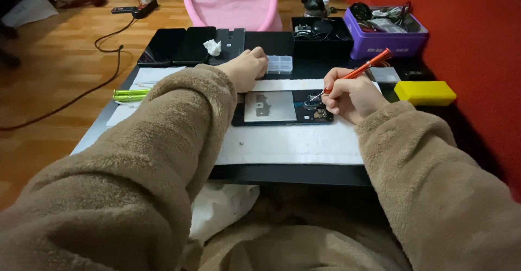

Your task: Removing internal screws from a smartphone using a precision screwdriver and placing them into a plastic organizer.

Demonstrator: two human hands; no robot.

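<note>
Sleeves of tan fleece fill the near edge of my view, both forearms reaching forward over my lap and onto the black counter [293, 174]. My left arm crosses higher and farther, wrist bent down; my right arm comes in from the side and rests its wrist on the white mat [287, 141] spread across the counter.

On that mat lies the opened phone [282, 108], flat, long side toward me, a grey metal plate covering its left part and dark circuitry showing at its right end. My right hand [351, 96] sits at that right end, its grip closed around a thin red screwdriver [358, 71]; the handle slants up and away to the right, and the tip comes down on the phone's exposed corner (my fingers hide the exact spot).

Beyond the phone, my left hand [247, 67] is curled loosely, knuckles up, resting on the counter just beside a small clear compartment box [279, 64]; I cannot tell whether that grip holds anything.

Left of my arm, green-handled tools [130, 94] lie at the mat's edge. To the right sits a yellow block [424, 92]. Farther back are dark phones [176, 46] laid flat with a crumpled white scrap [213, 47], a black tray [320, 32], and a purple bin [386, 32] of cables.
</note>
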